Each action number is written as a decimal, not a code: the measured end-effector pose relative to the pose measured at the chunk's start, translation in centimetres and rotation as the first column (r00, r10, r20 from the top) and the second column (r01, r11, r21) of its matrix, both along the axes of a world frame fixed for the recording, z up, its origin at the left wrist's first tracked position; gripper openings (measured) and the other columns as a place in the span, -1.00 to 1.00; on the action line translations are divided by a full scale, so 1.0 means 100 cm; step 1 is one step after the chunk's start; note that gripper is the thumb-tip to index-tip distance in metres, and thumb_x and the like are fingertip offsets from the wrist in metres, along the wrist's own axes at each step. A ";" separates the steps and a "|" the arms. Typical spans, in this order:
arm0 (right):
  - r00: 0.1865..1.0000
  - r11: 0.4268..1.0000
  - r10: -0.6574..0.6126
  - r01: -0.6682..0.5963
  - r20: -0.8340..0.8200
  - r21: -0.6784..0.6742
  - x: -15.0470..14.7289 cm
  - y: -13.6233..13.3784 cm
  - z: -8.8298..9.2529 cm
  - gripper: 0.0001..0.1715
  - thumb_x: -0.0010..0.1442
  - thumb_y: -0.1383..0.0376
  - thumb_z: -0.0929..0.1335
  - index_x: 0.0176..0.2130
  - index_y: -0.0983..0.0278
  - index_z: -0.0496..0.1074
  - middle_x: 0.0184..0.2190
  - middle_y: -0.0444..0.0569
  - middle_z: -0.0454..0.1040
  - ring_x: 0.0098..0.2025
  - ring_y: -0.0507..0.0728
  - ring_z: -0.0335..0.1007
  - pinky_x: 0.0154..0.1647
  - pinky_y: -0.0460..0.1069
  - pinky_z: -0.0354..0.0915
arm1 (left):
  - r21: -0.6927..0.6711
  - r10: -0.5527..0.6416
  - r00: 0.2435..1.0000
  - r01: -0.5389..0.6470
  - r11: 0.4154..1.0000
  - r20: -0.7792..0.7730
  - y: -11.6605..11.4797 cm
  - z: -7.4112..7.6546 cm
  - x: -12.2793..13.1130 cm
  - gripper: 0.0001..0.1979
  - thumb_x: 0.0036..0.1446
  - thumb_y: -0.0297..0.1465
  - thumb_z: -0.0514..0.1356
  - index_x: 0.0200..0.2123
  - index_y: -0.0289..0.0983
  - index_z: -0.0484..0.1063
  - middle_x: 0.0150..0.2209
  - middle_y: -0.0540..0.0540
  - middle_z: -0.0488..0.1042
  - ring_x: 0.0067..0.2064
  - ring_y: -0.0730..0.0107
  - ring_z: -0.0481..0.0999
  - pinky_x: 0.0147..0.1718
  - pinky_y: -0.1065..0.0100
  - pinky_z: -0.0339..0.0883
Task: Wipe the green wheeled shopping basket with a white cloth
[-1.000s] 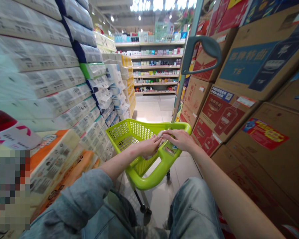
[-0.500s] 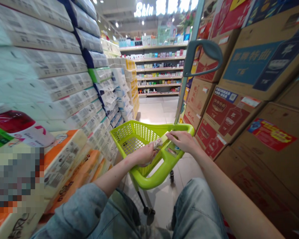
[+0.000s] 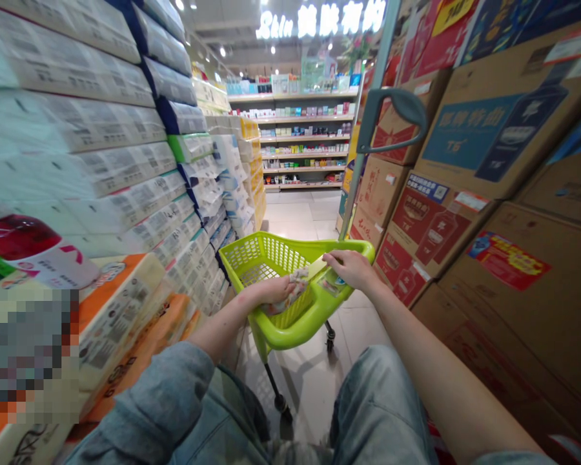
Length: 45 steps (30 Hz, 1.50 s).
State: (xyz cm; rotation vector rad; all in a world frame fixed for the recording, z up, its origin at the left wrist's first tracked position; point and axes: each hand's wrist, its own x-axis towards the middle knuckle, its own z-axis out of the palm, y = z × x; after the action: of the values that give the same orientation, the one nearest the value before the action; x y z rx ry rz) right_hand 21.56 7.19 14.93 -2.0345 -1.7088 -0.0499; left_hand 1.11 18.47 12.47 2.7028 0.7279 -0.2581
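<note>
A lime-green shopping cart (image 3: pixel 290 337) with a lattice basket stands in front of my knees. Over its near left side, my left hand (image 3: pixel 275 290) is closed on a crumpled, pale patterned item (image 3: pixel 297 284), whose exact kind I cannot make out. A pale yellow strip (image 3: pixel 318 266) extends from this item towards my right hand (image 3: pixel 351 268). The fingers of that hand curl over the strip's end, above the cart's right handle area. A sticker panel (image 3: pixel 330 284) shows just below them. Part of the patterned item is hidden under my left hand.
Stacked tissue packs (image 3: pixel 101 123) wall the left side, with a red-and-white bottle (image 3: pixel 33 248) nearer. Cardboard cartons (image 3: pixel 465 129) rise on the right. A grey pole handle (image 3: pixel 392 119) stands above the cart's far right corner. Tiled floor (image 3: pixel 314 210) leads to product shelves (image 3: pixel 305 139).
My left hand has shifted slightly left and up, and more of the patterned item shows below its fingers. The cart has turned slightly; my right hand stays nearly in place.
</note>
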 end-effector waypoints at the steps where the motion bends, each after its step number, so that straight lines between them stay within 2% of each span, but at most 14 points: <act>1: 1.000 1.000 0.000 0.000 -0.006 0.003 0.001 0.001 0.000 -0.48 0.25 0.00 0.10 -0.26 0.13 0.52 -0.29 -0.10 0.56 -0.25 0.12 0.43 -0.33 -0.06 0.21 | -0.012 0.009 0.999 -0.009 1.000 -0.051 0.001 0.002 -0.007 -0.57 0.21 -0.22 -0.14 -0.06 -0.37 0.32 -0.14 -0.27 0.47 -0.16 0.18 0.47 -0.19 0.27 0.29; 5: 1.000 1.000 -0.007 0.008 -0.025 0.009 0.004 0.003 -0.003 -0.48 0.25 -0.01 0.11 -0.25 0.12 0.53 -0.32 -0.09 0.56 -0.25 0.13 0.43 -0.31 -0.04 0.22 | -0.119 -0.029 0.983 0.007 0.993 -0.182 0.008 0.008 -0.032 -0.58 0.18 -0.15 -0.10 -0.27 -0.32 0.42 -0.26 -0.17 0.51 -0.24 0.24 0.47 -0.26 0.35 0.29; 8: 1.000 1.000 -0.007 0.008 -0.025 0.006 0.002 0.002 -0.003 -0.47 0.25 -0.02 0.10 -0.25 0.12 0.53 -0.32 -0.09 0.56 -0.26 0.13 0.43 -0.32 -0.04 0.22 | -0.141 -0.023 0.987 0.000 0.990 -0.161 0.010 0.007 -0.037 -0.58 0.17 -0.13 -0.08 -0.31 -0.31 0.43 -0.32 -0.13 0.52 -0.26 0.26 0.46 -0.27 0.37 0.28; 13: 0.999 0.999 -0.043 0.042 -0.019 -0.009 -0.003 0.000 -0.001 -0.48 0.23 -0.02 0.11 -0.28 0.13 0.53 -0.32 -0.08 0.55 -0.26 0.13 0.43 -0.34 -0.04 0.20 | -0.057 0.044 0.999 -0.046 0.997 -0.029 0.005 0.001 -0.024 -0.54 0.23 -0.18 -0.18 -0.20 -0.32 0.40 -0.18 -0.19 0.49 -0.18 0.25 0.47 -0.18 0.34 0.27; 18: 0.995 0.996 -0.091 0.091 -0.027 -0.022 -0.006 0.002 0.000 -0.54 0.21 0.01 0.15 -0.31 0.13 0.52 -0.32 -0.10 0.55 -0.25 0.12 0.43 -0.35 -0.06 0.17 | 0.135 0.140 0.990 -0.137 0.981 -0.009 -0.003 -0.004 -0.011 -0.51 0.24 -0.15 -0.21 -0.18 -0.33 0.37 -0.17 -0.25 0.49 -0.16 0.19 0.48 -0.22 0.31 0.29; 21: 0.993 0.994 -0.110 0.109 -0.031 -0.021 -0.006 0.004 0.000 -0.55 0.21 0.04 0.16 -0.30 0.15 0.53 -0.32 -0.09 0.56 -0.25 0.11 0.42 -0.33 -0.07 0.17 | 0.178 0.146 0.989 -0.138 0.974 -0.027 -0.005 0.000 -0.009 -0.56 0.23 -0.19 -0.18 -0.18 -0.31 0.39 -0.20 -0.25 0.50 -0.19 0.18 0.50 -0.26 0.31 0.30; 23: 0.992 0.993 -0.117 0.116 -0.042 -0.013 -0.005 0.005 -0.001 -0.55 0.22 0.06 0.15 -0.30 0.16 0.53 -0.31 -0.08 0.56 -0.25 0.10 0.41 -0.32 -0.08 0.17 | 0.123 0.104 0.992 -0.094 0.988 -0.074 -0.003 0.006 -0.013 -0.58 0.21 -0.18 -0.13 -0.19 -0.31 0.40 -0.21 -0.23 0.51 -0.22 0.20 0.50 -0.29 0.35 0.29; 26: 0.990 0.993 -0.121 0.121 -0.066 -0.003 -0.004 0.006 -0.003 -0.55 0.22 0.07 0.15 -0.30 0.17 0.53 -0.32 -0.08 0.56 -0.25 0.10 0.41 -0.32 -0.08 0.17 | -0.062 -0.011 0.987 0.001 0.998 -0.161 0.000 0.016 -0.025 -0.63 0.16 -0.17 -0.02 -0.27 -0.31 0.44 -0.28 -0.14 0.52 -0.28 0.31 0.48 -0.37 0.45 0.26; 29: 0.990 0.993 -0.115 0.116 -0.080 0.010 -0.002 0.006 -0.004 -0.53 0.22 0.06 0.14 -0.33 0.18 0.53 -0.35 -0.08 0.56 -0.27 0.10 0.41 -0.33 -0.07 0.16 | -0.134 -0.044 0.977 0.016 0.991 -0.208 0.002 0.020 -0.033 -0.63 0.14 -0.17 0.00 -0.36 -0.32 0.45 -0.36 -0.09 0.50 -0.34 0.37 0.45 -0.45 0.49 0.20; 32: 0.990 0.994 -0.109 0.110 -0.091 0.011 -0.003 0.006 -0.003 -0.53 0.22 0.06 0.15 -0.35 0.18 0.53 -0.36 -0.08 0.56 -0.27 0.11 0.41 -0.33 -0.07 0.16 | -0.161 -0.020 0.984 -0.008 0.987 -0.176 0.005 0.017 -0.036 -0.66 0.13 -0.18 0.02 -0.34 -0.32 0.44 -0.35 -0.07 0.49 -0.35 0.39 0.43 -0.47 0.50 0.17; 35: 0.988 0.994 -0.108 0.109 -0.107 0.004 -0.005 0.004 -0.001 -0.55 0.21 0.08 0.15 -0.35 0.17 0.53 -0.34 -0.09 0.56 -0.26 0.10 0.41 -0.34 -0.07 0.15 | -0.166 0.029 0.996 -0.042 0.985 -0.080 0.008 0.008 -0.035 -0.62 0.10 -0.11 0.04 -0.32 -0.31 0.42 -0.36 -0.05 0.48 -0.37 0.41 0.41 -0.48 0.50 0.15; 40: 0.985 0.990 -0.141 0.142 -0.099 -0.001 -0.009 0.001 0.002 -0.54 0.21 0.07 0.15 -0.40 0.17 0.52 -0.38 -0.10 0.55 -0.30 0.10 0.40 -0.38 -0.07 0.12 | -0.082 0.101 0.994 -0.098 0.992 0.040 0.014 -0.006 -0.030 -0.48 0.12 0.01 -0.08 -0.47 -0.29 0.40 -0.48 -0.03 0.42 -0.46 0.43 0.35 -0.53 0.48 0.10; 45: 0.981 0.986 -0.166 0.166 -0.101 -0.007 -0.009 -0.002 0.003 -0.56 0.20 0.08 0.16 -0.39 0.17 0.52 -0.35 -0.10 0.56 -0.28 0.10 0.40 -0.37 -0.07 0.12 | 0.052 0.110 0.991 -0.115 0.992 0.077 0.012 -0.008 -0.022 -0.49 0.15 -0.03 -0.12 -0.44 -0.28 0.42 -0.46 -0.07 0.45 -0.44 0.38 0.38 -0.50 0.45 0.13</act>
State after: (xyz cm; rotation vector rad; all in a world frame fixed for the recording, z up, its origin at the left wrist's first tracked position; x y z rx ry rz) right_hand 20.71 6.98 15.21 -2.1364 -1.4748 -0.0028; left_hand -1.12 19.64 11.66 2.6956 0.8743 -0.1112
